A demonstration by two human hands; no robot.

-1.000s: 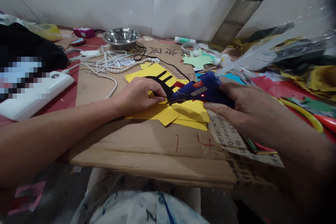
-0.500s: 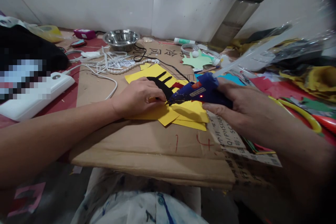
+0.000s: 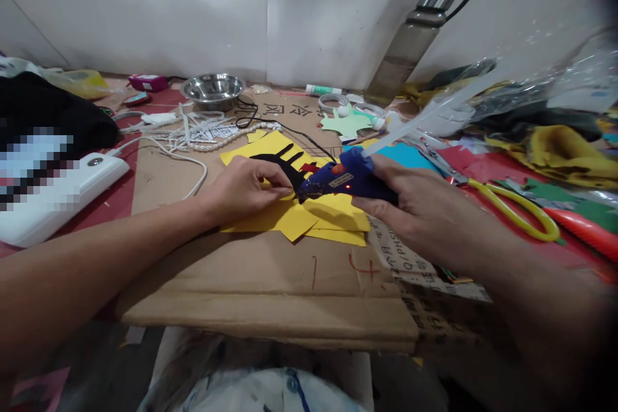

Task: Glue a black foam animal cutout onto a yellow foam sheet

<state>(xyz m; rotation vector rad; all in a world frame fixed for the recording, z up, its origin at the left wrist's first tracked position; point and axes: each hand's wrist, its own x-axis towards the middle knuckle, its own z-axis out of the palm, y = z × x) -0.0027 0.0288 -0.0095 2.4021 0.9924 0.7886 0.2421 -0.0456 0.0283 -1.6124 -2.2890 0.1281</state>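
Note:
My right hand (image 3: 415, 209) grips a blue hot glue gun (image 3: 344, 179) with a clear glue stick at its rear and a small red light lit on its side. Its nozzle points left and down onto yellow paper sheets (image 3: 309, 215) lying on flattened cardboard (image 3: 270, 283). My left hand (image 3: 241, 188) rests on the yellow paper with its fingers pinched at a black paper cutout (image 3: 282, 164), right beside the nozzle tip.
Yellow-handled scissors (image 3: 512, 212) lie to the right among coloured paper scraps. At the back stand a steel bowl (image 3: 215, 88), a tall bottle (image 3: 410, 38), tape rolls, a green cutout (image 3: 345, 122) and a bead string. A white device (image 3: 53, 196) with cable sits left.
The view has tilted up and shifted, so everything sits a little lower and to the left. Both hands keep their hold and the nozzle stays at the black cutout.

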